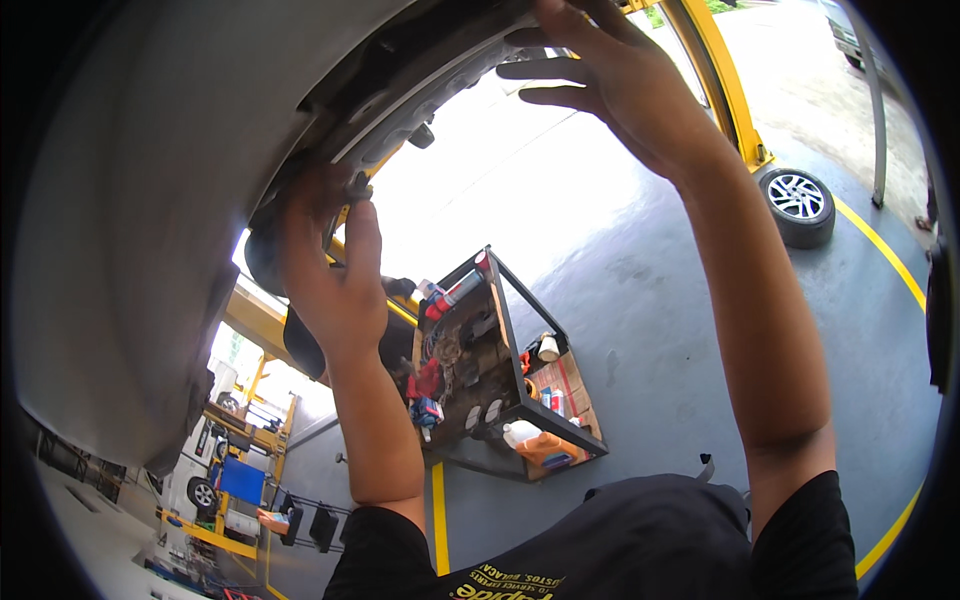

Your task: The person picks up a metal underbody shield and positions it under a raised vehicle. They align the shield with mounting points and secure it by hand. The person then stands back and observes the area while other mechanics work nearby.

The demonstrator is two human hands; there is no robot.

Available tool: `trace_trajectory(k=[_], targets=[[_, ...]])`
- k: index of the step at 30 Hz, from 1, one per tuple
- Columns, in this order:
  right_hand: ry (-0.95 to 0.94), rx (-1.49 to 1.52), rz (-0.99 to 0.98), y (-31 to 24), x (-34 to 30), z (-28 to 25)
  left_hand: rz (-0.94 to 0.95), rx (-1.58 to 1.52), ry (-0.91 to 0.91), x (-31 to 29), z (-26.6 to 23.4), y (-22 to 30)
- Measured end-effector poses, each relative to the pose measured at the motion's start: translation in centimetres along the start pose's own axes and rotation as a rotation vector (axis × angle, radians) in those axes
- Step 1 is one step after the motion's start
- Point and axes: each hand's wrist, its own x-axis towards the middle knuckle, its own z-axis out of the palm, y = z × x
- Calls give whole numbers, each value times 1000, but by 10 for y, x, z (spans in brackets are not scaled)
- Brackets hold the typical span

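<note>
A raised vehicle's grey body panel (150, 200) fills the upper left, with a dark edge (400, 75) along its underside. My left hand (340, 290) reaches up against this edge, its thumb apart; the other fingertips are blurred and shadowed, so any hold there is hidden. A small dark knob-like part (360, 186) shows at the thumb's tip. Farther right, my right hand (615, 90) is raised beside the same edge, fingers spread and nothing visible in them. Whether its uppermost fingers touch the vehicle I cannot tell.
Below the hands stands a black-framed cart (520, 405) with bottles, cans and tools. A wheel (797, 200) lies on the grey floor at right, near a yellow lift post (725, 80). Another lifted vehicle (205, 480) and yellow lift parts are at lower left.
</note>
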Motion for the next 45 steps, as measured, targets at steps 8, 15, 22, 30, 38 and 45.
trace_trajectory(k=[8, 15, 22, 30, 38, 45], targets=[[99, -158, 53, -22, -12, 1, 28, 79, 59, -18, 0, -13], [197, -108, 158, 8, -6, -15, -26, 144, 39, -34, 1, -17], [310, 6, 193, 84, -28, -37, -566, -481, 25, -87, 31, 0], [236, 520, 543, 135, -51, -32, -441, -644, -110, -108, 67, 13], [189, 127, 830, 142, -69, -26, -389, -479, 21, -88, 74, 2], [179, -399, 453, 90, -84, -27, -276, 90, -321, -20, 32, 16]])
